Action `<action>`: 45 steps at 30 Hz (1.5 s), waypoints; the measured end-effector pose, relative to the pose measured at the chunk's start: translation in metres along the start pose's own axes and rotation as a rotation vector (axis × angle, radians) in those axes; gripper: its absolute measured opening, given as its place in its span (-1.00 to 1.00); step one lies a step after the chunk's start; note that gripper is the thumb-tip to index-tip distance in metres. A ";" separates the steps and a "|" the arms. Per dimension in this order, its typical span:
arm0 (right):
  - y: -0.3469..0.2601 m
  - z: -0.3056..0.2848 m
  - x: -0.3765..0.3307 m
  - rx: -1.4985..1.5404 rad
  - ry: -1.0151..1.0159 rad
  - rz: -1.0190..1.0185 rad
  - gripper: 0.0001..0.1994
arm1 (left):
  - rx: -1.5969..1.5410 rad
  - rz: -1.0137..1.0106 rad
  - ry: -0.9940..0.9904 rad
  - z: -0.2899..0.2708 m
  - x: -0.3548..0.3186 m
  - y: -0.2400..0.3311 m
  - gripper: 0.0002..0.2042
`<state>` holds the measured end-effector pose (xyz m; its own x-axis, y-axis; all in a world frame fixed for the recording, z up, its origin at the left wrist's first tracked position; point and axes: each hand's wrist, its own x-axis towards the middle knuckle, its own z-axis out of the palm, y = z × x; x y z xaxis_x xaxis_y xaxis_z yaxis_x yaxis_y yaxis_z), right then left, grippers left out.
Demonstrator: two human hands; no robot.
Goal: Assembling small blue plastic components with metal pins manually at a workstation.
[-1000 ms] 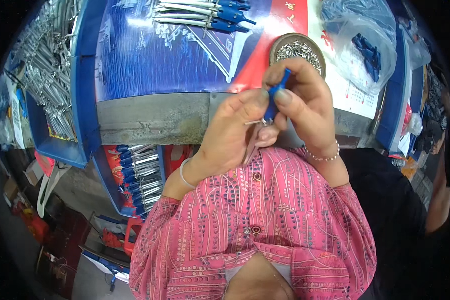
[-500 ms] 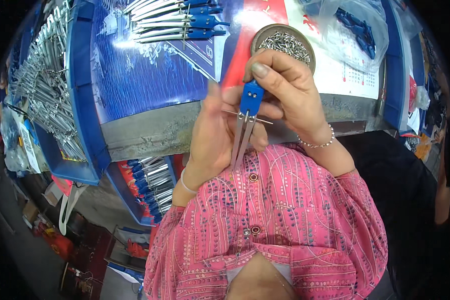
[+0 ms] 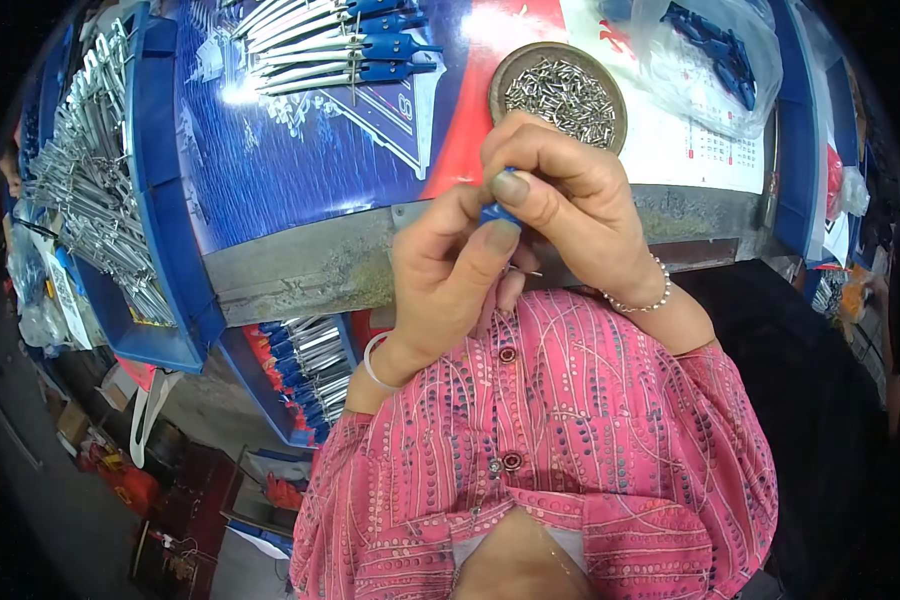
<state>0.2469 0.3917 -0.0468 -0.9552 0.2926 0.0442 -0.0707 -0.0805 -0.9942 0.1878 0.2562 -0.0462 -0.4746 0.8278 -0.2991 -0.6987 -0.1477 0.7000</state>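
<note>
Close together in front of my chest, both hands pinch a small blue plastic piece (image 3: 492,213), mostly covered by the fingers. My left hand (image 3: 440,270) is closed on it from the left, with its thumb laid over the front. From the right, my right hand (image 3: 582,200) grips the upper end between thumb and fingers. A thin metal rod (image 3: 530,272) pokes out below the fingers. Metal strips joined to the piece are hidden behind the left hand. Just beyond the right hand stands a round bowl (image 3: 497,98) of small metal rivets (image 3: 562,98).
Blue-ended pieces with white strips (image 3: 340,60) lie at the far left of the bench. A blue bin (image 3: 160,220) of metal parts (image 3: 90,180) stands left, another tray (image 3: 315,375) sits below the bench edge. A clear bag (image 3: 715,70) with blue parts lies far right.
My left hand has swung up and closed its thumb over the blue piece. The piece has tilted, so its two rivets and metal strips no longer show.
</note>
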 end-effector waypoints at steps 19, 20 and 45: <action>-0.003 -0.002 0.006 0.008 0.031 0.084 -0.84 | 0.062 0.086 0.130 0.008 0.008 -0.005 -0.78; -0.005 -0.001 0.005 0.053 0.055 0.156 -0.84 | 0.005 0.075 0.119 0.007 0.007 -0.005 -0.78; -0.008 -0.002 0.006 0.084 0.090 0.201 -0.82 | -0.140 -0.105 0.106 0.006 0.005 0.004 -0.70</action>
<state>0.2426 0.3955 -0.0385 -0.9233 0.3462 -0.1663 0.0909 -0.2238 -0.9704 0.1856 0.2631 -0.0410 -0.4439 0.7820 -0.4375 -0.8112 -0.1432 0.5669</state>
